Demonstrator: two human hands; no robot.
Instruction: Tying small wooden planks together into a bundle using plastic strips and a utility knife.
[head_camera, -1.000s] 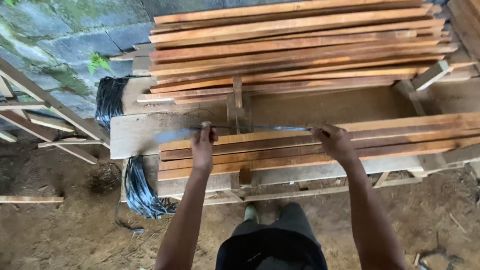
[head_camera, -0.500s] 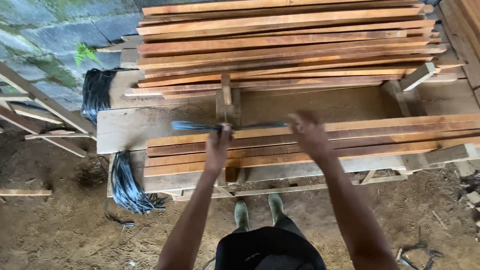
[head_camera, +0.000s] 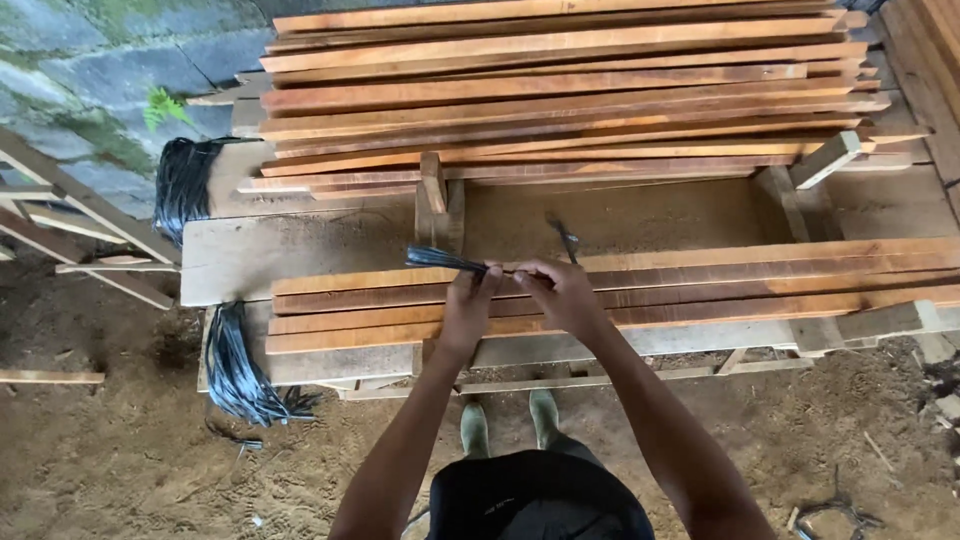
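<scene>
Outdoors on a plank-laden counter (head_camera: 300, 255), left hand (head_camera: 468, 300) and right hand (head_camera: 560, 292) closed on a dark strap (head_camera: 445, 260), pinched taut above near-edge slats (head_camera: 700, 285).

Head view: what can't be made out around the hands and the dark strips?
- Head view: middle of the dark strip bundle, covered by the left hand and right hand; each grip is unclear.
- Strip end past the right hand: too thin to tell its shape.
- Hanging strip bunch: count unreadable.
- Upper plank stack: cut by the top edge.
</scene>
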